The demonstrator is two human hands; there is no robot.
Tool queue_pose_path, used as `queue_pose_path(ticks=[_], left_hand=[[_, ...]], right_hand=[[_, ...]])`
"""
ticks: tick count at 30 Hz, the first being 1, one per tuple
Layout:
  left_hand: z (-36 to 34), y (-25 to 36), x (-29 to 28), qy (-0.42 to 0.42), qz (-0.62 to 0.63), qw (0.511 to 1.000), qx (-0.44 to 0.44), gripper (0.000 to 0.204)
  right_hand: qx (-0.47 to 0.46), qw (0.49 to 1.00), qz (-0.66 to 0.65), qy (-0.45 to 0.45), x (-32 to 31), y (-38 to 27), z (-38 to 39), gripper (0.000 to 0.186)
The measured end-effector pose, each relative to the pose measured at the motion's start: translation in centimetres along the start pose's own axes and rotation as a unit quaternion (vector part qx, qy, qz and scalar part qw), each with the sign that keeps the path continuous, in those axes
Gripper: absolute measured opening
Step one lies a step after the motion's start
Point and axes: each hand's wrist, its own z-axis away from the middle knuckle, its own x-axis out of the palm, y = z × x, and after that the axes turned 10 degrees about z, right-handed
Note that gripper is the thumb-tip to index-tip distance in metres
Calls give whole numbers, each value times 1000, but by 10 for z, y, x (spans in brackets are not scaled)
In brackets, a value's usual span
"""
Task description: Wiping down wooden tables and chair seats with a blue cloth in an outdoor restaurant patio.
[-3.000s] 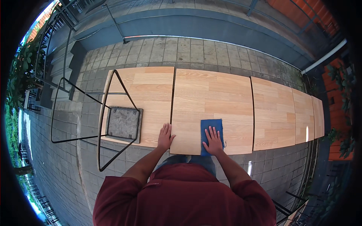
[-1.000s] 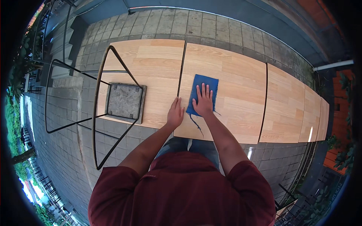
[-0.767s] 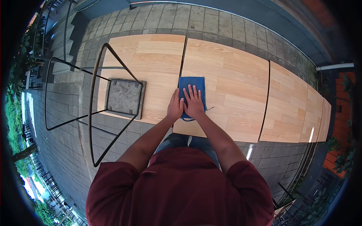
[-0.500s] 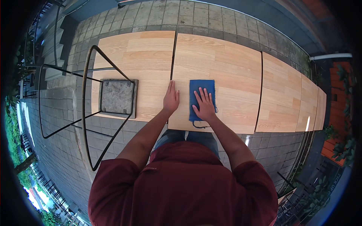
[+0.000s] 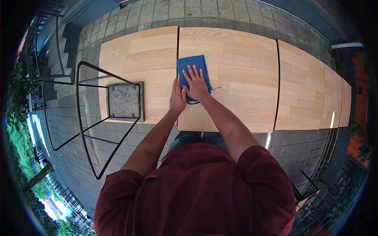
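Observation:
My right hand (image 5: 195,82) lies flat with fingers spread on a blue cloth (image 5: 191,60) with frayed edges, on a light wood-patterned tabletop (image 5: 242,78). My left hand (image 5: 177,98) rests open, fingers straight and close together, at the seam beside the cloth's left edge, close to my right thumb. On the tabletop to the left (image 5: 138,53), an upturned seat (image 5: 122,100) shows its grey underside, with thin black metal legs (image 5: 80,98) rising from it and reaching out over the near edge.
More wooden tabletops (image 5: 299,86) continue to the right in a row. Paving (image 5: 204,11) runs beyond and around them. Grey steps (image 5: 63,47) with a railing stand at the far left, greenery behind. A white pipe (image 5: 346,45) and an orange wall are at the right.
The cloth under my right hand has shifted back and forth sideways and moved farther from the front edge, now reaching the seam. My left hand has also slid forward along the seam.

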Motion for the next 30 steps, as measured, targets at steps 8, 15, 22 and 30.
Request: queue_pose_path(ticks=[8, 15, 22, 30], left_hand=[[-20, -2, 14, -12, -45, 996, 79, 62], [-13, -1, 38, -37, -214, 973, 79, 66], [-17, 10, 42, -20, -202, 977, 59, 64], [-25, 15, 45, -86, -196, 971, 108, 67]], right_hand=[[14, 998, -57, -28, -23, 34, 95, 80], [103, 994, 15, 15, -29, 120, 73, 77], [32, 998, 27, -41, -25, 81, 9, 78], [-48, 996, -49, -59, -40, 86, 117, 81]])
